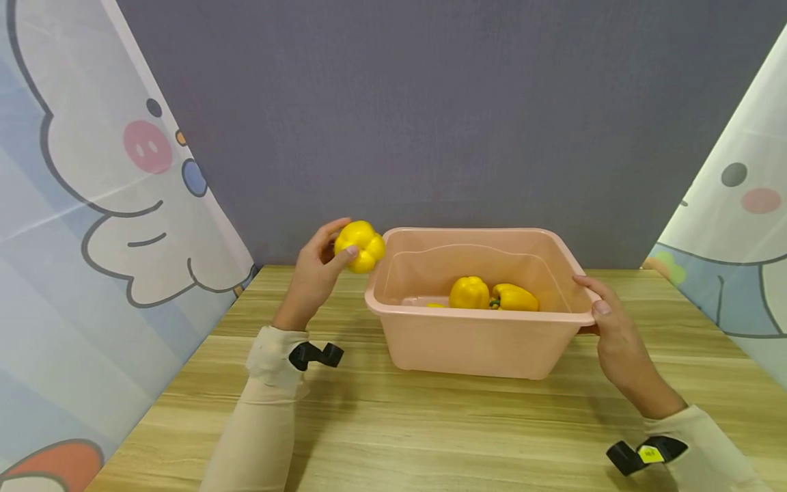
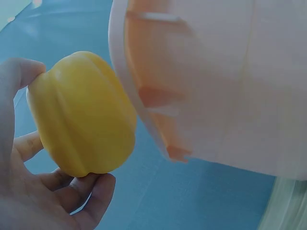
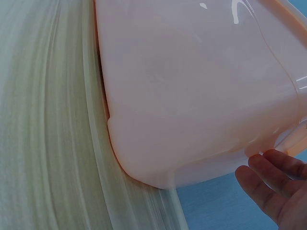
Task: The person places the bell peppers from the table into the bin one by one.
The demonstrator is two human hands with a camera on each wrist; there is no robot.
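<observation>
My left hand (image 1: 315, 277) grips a yellow bell pepper (image 1: 363, 247) between thumb and fingers, just outside the left end of a pink plastic tub (image 1: 467, 342). In the left wrist view the pepper (image 2: 84, 112) is held up beside the tub's rim (image 2: 117, 52). At the tub's right end, my right hand (image 1: 621, 345) holds the rim, thumb over it and fingers underneath. Those fingers (image 3: 268, 179) show below the rim in the right wrist view. Inside the tub lie a yellow bell pepper (image 1: 469, 294), another on its side (image 1: 515, 298), and a sliver of yellow mostly hidden by the front wall.
The tub stands on a wood-grain table (image 1: 381, 430). A dark grey panel (image 1: 430, 123) rises behind it. Cartoon-printed cloths (image 1: 80, 239) hang on both sides. Each wrist wears a black camera mount (image 1: 316, 355).
</observation>
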